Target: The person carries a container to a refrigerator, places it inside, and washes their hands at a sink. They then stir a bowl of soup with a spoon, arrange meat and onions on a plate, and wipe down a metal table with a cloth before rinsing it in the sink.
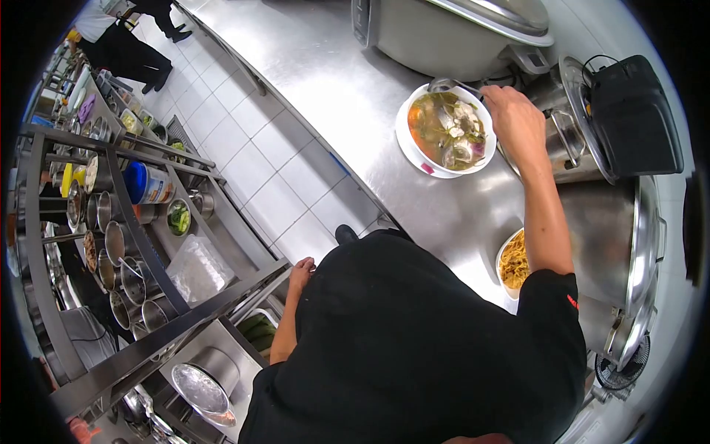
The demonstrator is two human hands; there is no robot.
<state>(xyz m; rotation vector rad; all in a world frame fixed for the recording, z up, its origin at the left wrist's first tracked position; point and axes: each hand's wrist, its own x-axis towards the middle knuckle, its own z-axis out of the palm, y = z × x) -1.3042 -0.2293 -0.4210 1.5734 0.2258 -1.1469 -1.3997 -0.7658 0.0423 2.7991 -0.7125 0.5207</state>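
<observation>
My right hand point(515, 122) is closed on the handle of a metal spoon point(444, 85), whose head sits at the far rim of a white bowl point(408, 148). The bowl stands on a white plate on the steel counter. It holds soup point(452, 132) with orange broth at one side, greens, pale chunks and a purple piece. A small pink bit point(427, 169) lies on the plate's rim. My left hand point(301, 274) hangs low at my side, near the shelf rail, with its fingers curled; whether something is in them is hidden.
A large cooker point(444, 37) stands behind the bowl. Lidded steel pots point(603, 229) line the wall on the right. Near my right elbow is a bowl of yellow-brown food point(514, 263). Shelves with steel containers point(118, 240) are left; two people stand beyond on the tiles.
</observation>
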